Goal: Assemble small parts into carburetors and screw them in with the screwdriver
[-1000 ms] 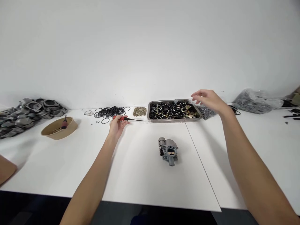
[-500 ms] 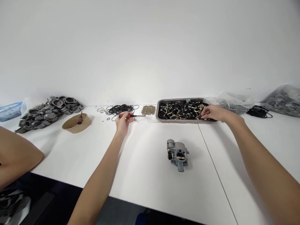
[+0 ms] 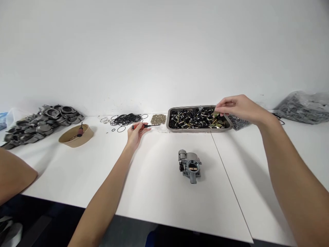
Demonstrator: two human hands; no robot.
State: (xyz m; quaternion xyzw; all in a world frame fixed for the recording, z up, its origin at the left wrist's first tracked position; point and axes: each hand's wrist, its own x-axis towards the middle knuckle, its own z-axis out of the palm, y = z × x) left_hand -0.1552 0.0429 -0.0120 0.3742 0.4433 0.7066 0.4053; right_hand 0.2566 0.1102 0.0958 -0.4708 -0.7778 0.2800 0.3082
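Observation:
My left hand [image 3: 134,137] is closed around a red-and-black screwdriver [image 3: 146,126], its thin shaft pointing right. Above the right end of a metal tray [image 3: 199,130], my right hand [image 3: 238,105] pinches a small brass-coloured disc [image 3: 216,113], partly covered by the fingertips. Many small black and brass-coloured parts [image 3: 190,120] fill the tray, with more brass discs [image 3: 219,123] at its right end. A grey metal carburetor [image 3: 190,156] stands on the white table between my forearms, its round opening facing me. Neither hand touches it.
Black rubber rings [image 3: 125,119] and a pile of small brass pieces [image 3: 158,119] lie along the wall. Further left are a tan bowl [image 3: 88,133] holding another screwdriver [image 3: 80,131], and grey castings [image 3: 43,127]. Another person's arm [image 3: 15,175] rests at left. Plastic bags [image 3: 303,108] lie right.
My right hand has lifted out of the tray's right end with the brass disc between its fingers. My left hand keeps hold of the screwdriver. The view has shifted slightly to the right.

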